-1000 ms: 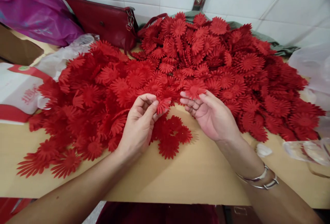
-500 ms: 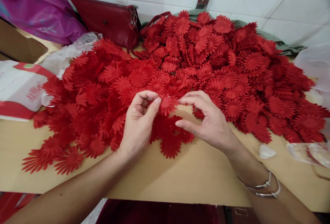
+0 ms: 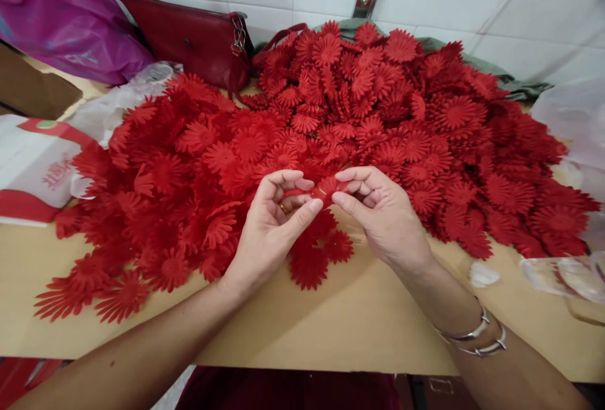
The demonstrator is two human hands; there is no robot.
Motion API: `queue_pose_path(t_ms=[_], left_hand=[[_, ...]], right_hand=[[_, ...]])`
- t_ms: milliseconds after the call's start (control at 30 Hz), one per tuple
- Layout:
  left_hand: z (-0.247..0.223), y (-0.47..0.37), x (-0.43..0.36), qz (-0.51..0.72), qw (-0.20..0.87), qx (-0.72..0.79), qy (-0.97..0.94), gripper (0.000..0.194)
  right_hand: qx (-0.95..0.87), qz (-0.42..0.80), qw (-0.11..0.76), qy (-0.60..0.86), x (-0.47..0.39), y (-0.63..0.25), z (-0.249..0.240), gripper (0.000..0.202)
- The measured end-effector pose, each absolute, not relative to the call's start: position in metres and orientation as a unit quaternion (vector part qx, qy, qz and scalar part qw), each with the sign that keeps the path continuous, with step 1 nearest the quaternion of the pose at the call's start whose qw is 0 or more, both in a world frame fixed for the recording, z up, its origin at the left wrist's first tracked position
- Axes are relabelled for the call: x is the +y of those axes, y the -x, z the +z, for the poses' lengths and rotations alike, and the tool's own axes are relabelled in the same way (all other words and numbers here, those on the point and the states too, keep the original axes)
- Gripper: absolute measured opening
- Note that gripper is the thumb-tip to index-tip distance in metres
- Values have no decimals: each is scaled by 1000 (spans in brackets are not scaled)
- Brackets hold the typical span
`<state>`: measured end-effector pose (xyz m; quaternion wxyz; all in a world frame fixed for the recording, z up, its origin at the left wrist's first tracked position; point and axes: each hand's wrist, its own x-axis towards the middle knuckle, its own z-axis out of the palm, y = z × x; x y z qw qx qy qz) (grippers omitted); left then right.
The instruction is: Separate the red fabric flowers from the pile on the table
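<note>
A small red petal piece [image 3: 325, 190] is between my two hands, above the near edge of a heap of red flower pieces [image 3: 246, 142]. My right hand [image 3: 385, 215] pinches its right side between thumb and fingers. My left hand [image 3: 278, 221] is at its left side, the thumb touching or very near the petals and the fingers curled apart from the thumb; a ring shows on one finger. Just below my hands, a few red flower pieces [image 3: 309, 265] lie on the tan table [image 3: 283, 341].
Behind the heap are a dark red handbag [image 3: 189, 38], a green cloth [image 3: 529, 89] and a tiled wall. A purple bag [image 3: 70, 19] and a white and red bag [image 3: 35, 170] stand left. Clear plastic [image 3: 567, 278] and a white scrap [image 3: 483, 274] lie right.
My right thumb and fingers have closed on the red piece. My left hand has moved right and loosened its pinch, and the piece has shifted slightly right.
</note>
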<state>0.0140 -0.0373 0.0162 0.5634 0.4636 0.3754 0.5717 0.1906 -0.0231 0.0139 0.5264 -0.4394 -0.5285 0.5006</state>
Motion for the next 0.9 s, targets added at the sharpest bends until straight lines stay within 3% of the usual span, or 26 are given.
queue_pose_path(t_ms=[100, 300, 533, 733, 900], left_hand=[[14, -16, -37, 558, 584, 374, -456, 39], [15, -12, -34, 548, 562, 388, -483, 30], [18, 0, -30, 617, 364, 470, -516, 27], [22, 1, -38, 569, 142, 536, -608, 44], [28, -5, -50, 488, 94, 424, -757, 30]], right_hand=[[-534, 496, 529, 435, -23, -190, 16, 24], [-572, 465, 511, 443, -23, -189, 19, 26], [-605, 118, 561, 553, -12, -216, 25, 11], [-687, -6, 437, 580, -6, -227, 24, 18], [-752, -41, 332, 569, -8, -224, 16, 22]])
